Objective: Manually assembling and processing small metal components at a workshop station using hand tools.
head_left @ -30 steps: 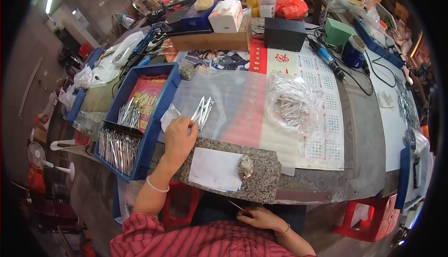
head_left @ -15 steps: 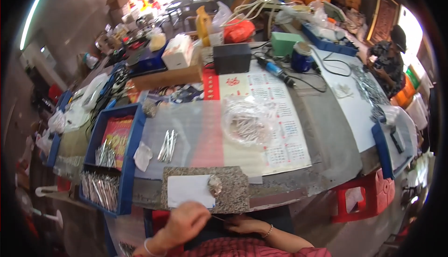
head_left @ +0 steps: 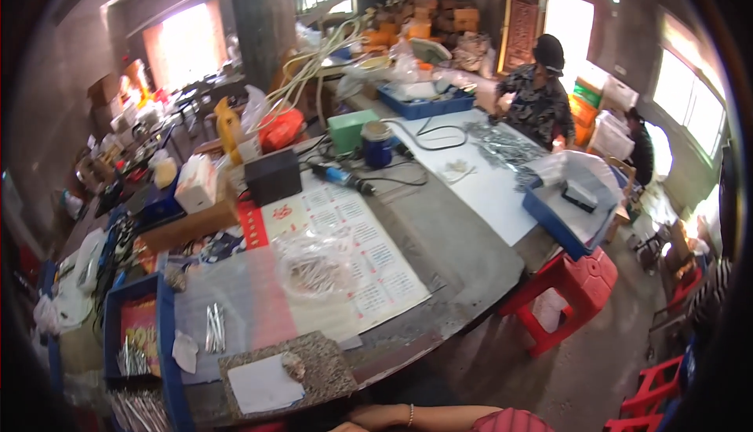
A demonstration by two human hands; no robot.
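Note:
Only part of my right hand [head_left: 362,421] shows, at the lower edge just below the table front; its fingers are hidden. A beaded bracelet circles that wrist. My left hand is out of the picture. Nearest to the right hand is a speckled stone slab [head_left: 333,377] at the table edge, bearing a white sheet [head_left: 263,385] and a small rough lump [head_left: 293,365]. Beyond it lie several thin silvery rods [head_left: 214,328]. A clear plastic bag [head_left: 314,263] holds more slender pieces. At the left, a blue tray [head_left: 166,338] contains bundles of metal rods [head_left: 140,411].
A black box [head_left: 272,176], a blue cylindrical corded tool [head_left: 343,179] and a blue jar [head_left: 377,150] stand farther back. Right of the table are a blue bin [head_left: 561,216] and a red stool [head_left: 576,287]. Another person [head_left: 533,103] sits at the far right end.
The view has swung right, so the table sits farther left and lower. My left hand has left the picture, and my right hand has dropped mostly below its edge.

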